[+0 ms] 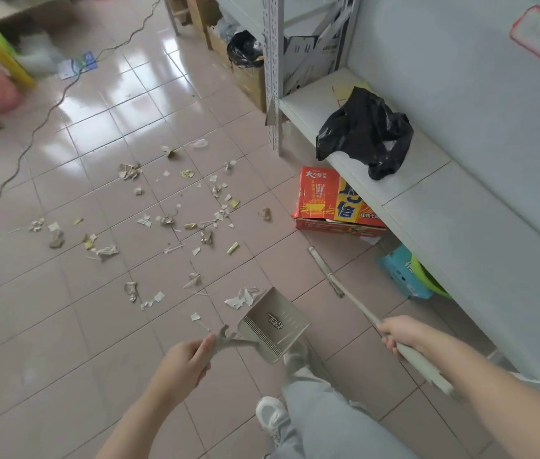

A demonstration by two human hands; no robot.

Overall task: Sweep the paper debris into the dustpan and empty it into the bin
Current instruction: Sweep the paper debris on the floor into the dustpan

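Paper debris point(169, 220) lies scattered across the tiles, unswept. The left hand point(182, 362) grips the dustpan point(275, 323) by its handle, mouth facing the nearest scraps, likely to catch them. The right hand point(397, 336) clasps the brush point(358, 303), head lowered beside the pan.

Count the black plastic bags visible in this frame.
2. One black bag lies crumpled on the white shelf at right; the second bag sits in a cardboard box on the floor further back. Others may be hidden from view.
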